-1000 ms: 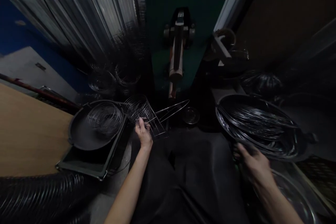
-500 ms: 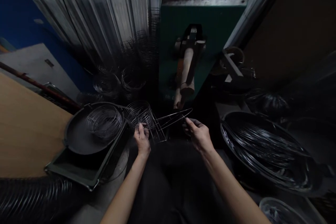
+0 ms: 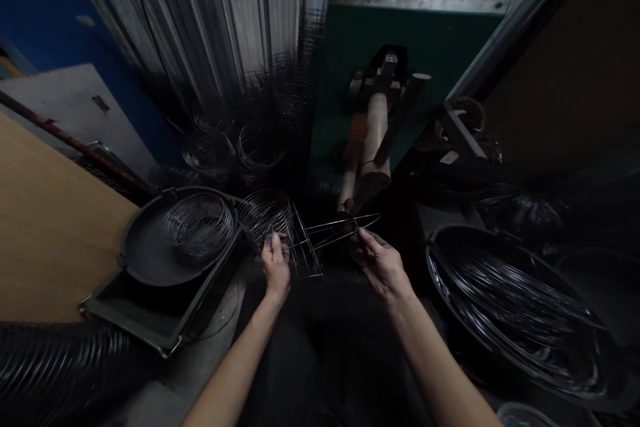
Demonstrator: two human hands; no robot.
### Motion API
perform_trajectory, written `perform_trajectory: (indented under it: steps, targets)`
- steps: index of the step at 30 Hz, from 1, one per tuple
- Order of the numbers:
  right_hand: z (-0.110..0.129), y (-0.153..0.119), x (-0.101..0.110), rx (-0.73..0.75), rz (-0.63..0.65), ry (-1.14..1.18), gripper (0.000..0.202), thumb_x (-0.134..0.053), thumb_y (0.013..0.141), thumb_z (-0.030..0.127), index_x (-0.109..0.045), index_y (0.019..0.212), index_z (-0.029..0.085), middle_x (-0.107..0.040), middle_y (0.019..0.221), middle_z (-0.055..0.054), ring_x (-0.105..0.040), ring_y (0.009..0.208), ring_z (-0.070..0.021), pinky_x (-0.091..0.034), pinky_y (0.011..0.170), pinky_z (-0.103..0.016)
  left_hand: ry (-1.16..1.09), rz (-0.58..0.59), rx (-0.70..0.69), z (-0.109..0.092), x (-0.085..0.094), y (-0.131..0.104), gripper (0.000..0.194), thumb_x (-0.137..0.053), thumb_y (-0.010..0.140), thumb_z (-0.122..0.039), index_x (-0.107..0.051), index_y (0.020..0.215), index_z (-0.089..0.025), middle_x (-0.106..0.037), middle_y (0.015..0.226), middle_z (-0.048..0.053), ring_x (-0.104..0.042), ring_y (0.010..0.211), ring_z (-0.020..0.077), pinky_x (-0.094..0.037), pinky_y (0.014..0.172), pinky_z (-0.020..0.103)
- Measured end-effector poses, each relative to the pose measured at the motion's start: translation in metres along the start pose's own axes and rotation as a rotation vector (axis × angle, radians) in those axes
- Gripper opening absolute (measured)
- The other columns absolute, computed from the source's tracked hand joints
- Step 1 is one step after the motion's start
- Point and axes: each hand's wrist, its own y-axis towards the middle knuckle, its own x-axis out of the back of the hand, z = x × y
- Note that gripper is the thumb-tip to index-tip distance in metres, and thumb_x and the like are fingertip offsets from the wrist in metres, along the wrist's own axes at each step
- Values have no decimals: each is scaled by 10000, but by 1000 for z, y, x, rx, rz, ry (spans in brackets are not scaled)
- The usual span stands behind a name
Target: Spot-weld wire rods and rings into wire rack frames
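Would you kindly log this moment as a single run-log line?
left hand: grips thin silver wire frame | right hand: pinches frame's pointed end | round black pan: holds wire coil

We have one view only, worn on the head, looking forward and steeply down over our own forearms. It sits close above the left hand (image 3: 276, 268) and right hand (image 3: 380, 265), faces the green machine (image 3: 400, 33) ahead, and bends the edges widely. No second view shares the scene.

No lettering can be read anywhere (the panel of the green machine (image 3: 400, 33) beyond the hands is too dim).
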Motion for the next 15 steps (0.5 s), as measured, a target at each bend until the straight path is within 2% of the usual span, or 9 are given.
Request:
perform_trajectory:
  steps: [7, 15]
  targets:
    - [-1, 3, -3, -3, 19, 14, 315, -843, 492, 177, -642, 729, 126, -617, 661, 19, -546, 542, -45, -431, 441, -107, -1, -4, 23, -5, -3, 2, 446, -589, 728, -603, -560, 768, -160, -334, 522, -69, -311, 447, 37, -264, 428, 141]
    - [0, -1, -6, 5, -11, 44, 301, -838, 490, 147, -640, 716, 120, -628, 642, 20, -555, 531, -47, -440, 438, -101, 5, 0, 46, -10, -3, 3, 431, -595, 732, -581, -557, 771, -153, -348, 524, -68, -332, 453, 40, -276, 438, 146]
